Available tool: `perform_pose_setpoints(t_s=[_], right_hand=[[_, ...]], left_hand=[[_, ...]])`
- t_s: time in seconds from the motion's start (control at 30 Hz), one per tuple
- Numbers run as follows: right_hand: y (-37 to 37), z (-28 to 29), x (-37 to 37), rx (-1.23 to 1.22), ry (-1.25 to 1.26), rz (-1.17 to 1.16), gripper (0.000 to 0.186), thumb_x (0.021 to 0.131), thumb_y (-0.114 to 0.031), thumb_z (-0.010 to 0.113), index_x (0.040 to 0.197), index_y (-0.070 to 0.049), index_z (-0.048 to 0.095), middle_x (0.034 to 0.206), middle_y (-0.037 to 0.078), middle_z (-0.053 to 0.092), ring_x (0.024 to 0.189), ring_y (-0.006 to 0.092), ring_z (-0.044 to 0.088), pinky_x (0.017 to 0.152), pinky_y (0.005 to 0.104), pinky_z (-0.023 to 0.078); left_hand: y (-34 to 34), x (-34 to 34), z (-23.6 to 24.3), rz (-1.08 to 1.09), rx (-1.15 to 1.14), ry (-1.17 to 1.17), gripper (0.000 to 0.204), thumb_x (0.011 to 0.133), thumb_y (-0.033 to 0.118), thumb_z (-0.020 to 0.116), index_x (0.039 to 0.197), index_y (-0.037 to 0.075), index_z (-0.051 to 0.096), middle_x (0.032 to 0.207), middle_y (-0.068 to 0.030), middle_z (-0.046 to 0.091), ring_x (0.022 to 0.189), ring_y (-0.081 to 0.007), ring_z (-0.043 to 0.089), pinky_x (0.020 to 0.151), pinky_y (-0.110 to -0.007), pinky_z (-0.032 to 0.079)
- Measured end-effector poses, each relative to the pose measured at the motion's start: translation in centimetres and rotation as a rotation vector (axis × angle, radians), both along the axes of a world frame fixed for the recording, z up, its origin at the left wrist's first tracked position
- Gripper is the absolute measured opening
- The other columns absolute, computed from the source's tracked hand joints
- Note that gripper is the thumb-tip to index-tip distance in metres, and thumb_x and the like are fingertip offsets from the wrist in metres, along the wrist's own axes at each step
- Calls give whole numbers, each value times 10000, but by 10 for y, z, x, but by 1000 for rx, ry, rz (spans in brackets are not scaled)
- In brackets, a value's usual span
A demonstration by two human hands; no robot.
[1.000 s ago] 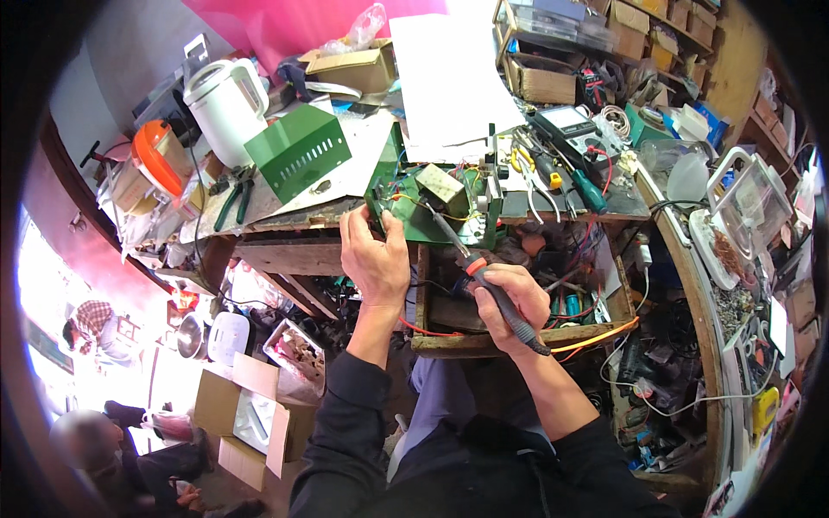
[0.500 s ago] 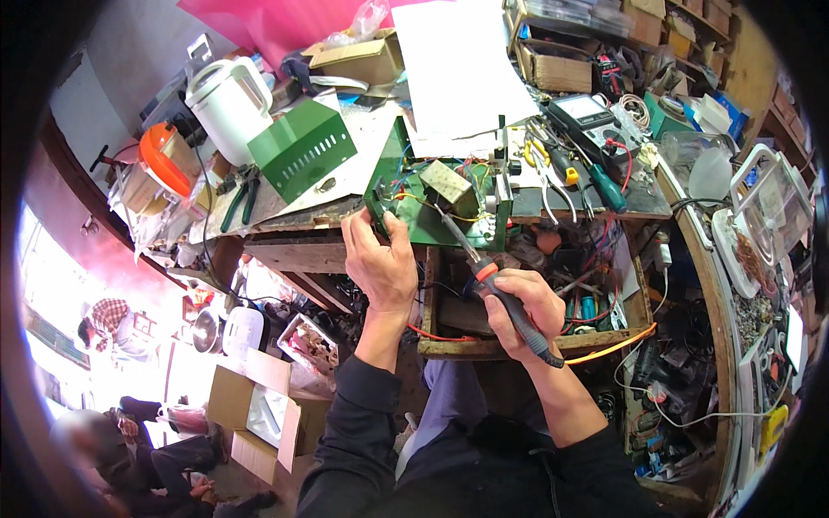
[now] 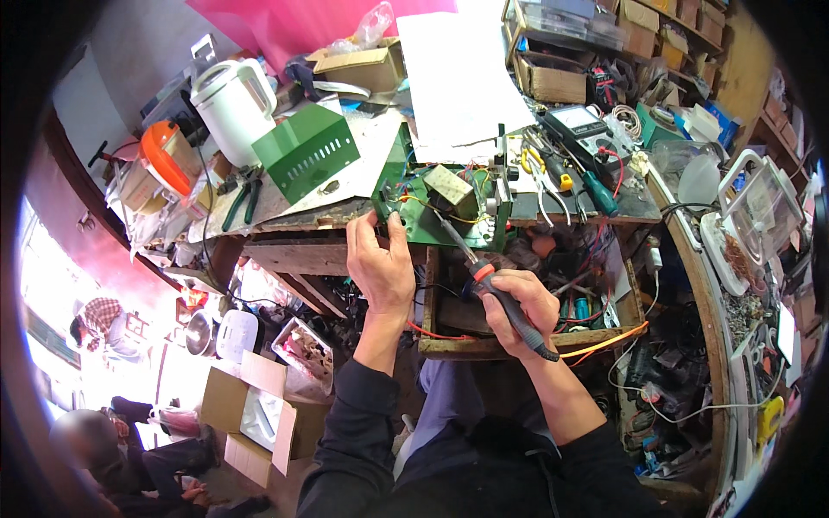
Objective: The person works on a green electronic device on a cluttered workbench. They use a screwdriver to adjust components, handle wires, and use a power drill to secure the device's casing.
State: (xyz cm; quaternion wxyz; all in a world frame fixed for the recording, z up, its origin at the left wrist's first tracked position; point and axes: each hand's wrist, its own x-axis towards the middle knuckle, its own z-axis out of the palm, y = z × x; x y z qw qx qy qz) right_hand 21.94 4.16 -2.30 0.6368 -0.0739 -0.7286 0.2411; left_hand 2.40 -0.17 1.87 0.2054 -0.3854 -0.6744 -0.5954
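Observation:
A green metal chassis [image 3: 420,231] sits at the bench's front edge. Colored wires and a pale metal-cased block [image 3: 451,188], likely a transformer, are inside it. My left hand [image 3: 380,263] grips the chassis's front left corner between thumb and fingers. In my right hand [image 3: 524,306] is a soldering iron [image 3: 509,315] with a black handle and red ring, fingers wrapped round the grip. Its tip points up and left into the chassis, beside the block and a yellow wire; whether it touches anything is too small to tell.
A green vented cover [image 3: 306,154], dark-handled pliers [image 3: 242,198] and a white jug [image 3: 233,108] stand left. Right are yellow-handled pliers [image 3: 542,177], a green screwdriver [image 3: 599,192] and a meter [image 3: 583,129]. Below hangs an open drawer [image 3: 466,347]. A seated person [image 3: 155,457] is lower left.
The whole view has shifted slightly. My left fingers have changed their hold a little at the chassis corner. The soldering iron stays in nearly the same place.

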Motion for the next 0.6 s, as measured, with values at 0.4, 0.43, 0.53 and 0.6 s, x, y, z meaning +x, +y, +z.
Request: perform_pose_setpoints(t_s=[0.4, 0.43, 0.53, 0.6], right_hand=[[-17, 44, 46, -91, 152, 62, 299, 823, 31, 746, 1094, 18, 620, 926, 190, 728, 792, 241, 736, 726, 345, 591], [-9, 59, 53, -52, 162, 41, 246, 862, 38, 708, 1085, 30, 608, 928, 177, 716, 788, 204, 724, 710, 336, 591], [43, 91, 82, 12, 180, -138, 219, 928, 19, 653, 1128, -5, 566, 965, 114, 676, 728, 146, 693, 647, 283, 573], [70, 136, 89, -102, 222, -273, 125, 985, -117, 624, 1044, -19, 572, 857, 111, 661, 634, 157, 650, 591, 299, 552]], left_hand=[[-37, 31, -5, -138, 142, 127, 229, 972, -75, 576, 1152, -26, 709, 1064, -142, 707, 962, -257, 676, 890, -354, 539], [-43, 38, -5, -215, 96, 81, 248, 960, -86, 580, 1167, -26, 704, 1055, -154, 711, 953, -284, 682, 878, -366, 541], [-47, 63, -18, -430, 26, 129, 356, 848, -121, 634, 1175, 1, 708, 1066, -171, 727, 952, -318, 714, 833, -395, 567], [-49, 70, -31, -555, -133, 232, 352, 818, -86, 660, 1142, 37, 722, 1063, -163, 723, 958, -336, 714, 827, -398, 572]])
